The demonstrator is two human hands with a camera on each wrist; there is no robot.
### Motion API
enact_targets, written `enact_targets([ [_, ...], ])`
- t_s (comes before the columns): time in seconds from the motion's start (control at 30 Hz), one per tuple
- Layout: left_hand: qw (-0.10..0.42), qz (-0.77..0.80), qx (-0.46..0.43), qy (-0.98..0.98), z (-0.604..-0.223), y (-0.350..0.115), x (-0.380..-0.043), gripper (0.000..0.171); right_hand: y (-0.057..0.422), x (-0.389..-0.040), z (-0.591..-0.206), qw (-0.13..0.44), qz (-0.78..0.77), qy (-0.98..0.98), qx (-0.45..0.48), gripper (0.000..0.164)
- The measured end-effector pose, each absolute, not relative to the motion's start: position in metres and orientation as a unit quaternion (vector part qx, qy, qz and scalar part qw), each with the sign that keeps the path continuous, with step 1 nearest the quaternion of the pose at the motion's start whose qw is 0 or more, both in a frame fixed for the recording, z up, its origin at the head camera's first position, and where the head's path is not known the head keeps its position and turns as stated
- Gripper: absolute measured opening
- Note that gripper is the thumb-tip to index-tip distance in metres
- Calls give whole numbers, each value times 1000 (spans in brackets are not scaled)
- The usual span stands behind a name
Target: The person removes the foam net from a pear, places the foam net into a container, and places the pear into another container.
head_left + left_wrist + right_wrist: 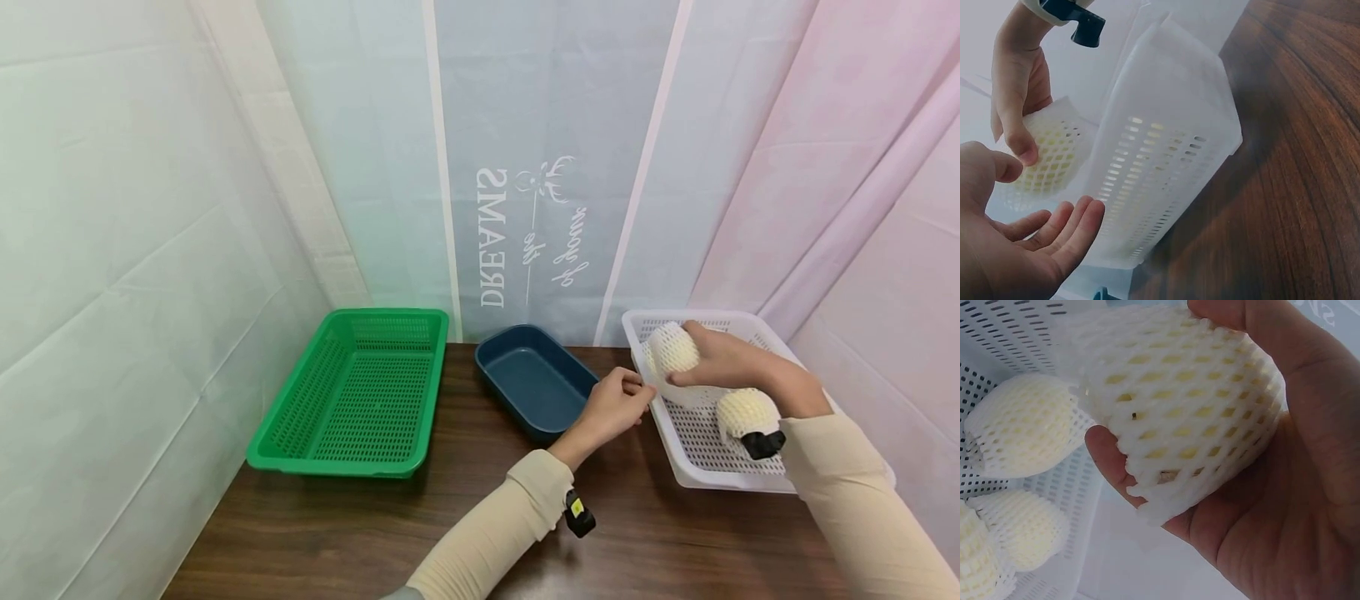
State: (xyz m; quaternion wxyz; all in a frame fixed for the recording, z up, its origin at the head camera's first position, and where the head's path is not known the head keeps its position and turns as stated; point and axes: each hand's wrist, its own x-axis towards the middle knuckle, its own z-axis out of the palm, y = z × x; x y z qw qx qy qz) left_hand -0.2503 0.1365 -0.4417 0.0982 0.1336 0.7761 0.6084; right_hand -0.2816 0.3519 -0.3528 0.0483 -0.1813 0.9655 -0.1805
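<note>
Our arms (487, 525) extend forward; right hand (723, 360) curled in a grip, left hand (613, 404) loose, fingers (1082, 232) slightly bent.

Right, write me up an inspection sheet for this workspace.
Surface: brown wood-grain table, part hidden by containers and arms.
Job's things: one pale, rounded item in foam netting, held; more netted items in the white basket.
Other containers: green basket on the left, blue tray in the middle.
Clutter: nothing seen.
Hands: the right hand grips the held item; the left hand holds nothing, by the white basket's near-left side, contact unclear.
Wrists: black device on the left, another on the right.
Cables: nothing seen.
Surroundings: pale hanging sheets, printed lettering at the back.
</note>
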Motion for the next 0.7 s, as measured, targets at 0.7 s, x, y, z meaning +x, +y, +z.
enact_targets([
  [0.7,80,644,173,741,-434,120,-261,47,315,-275,-345,33,-245,945,-212,74],
])
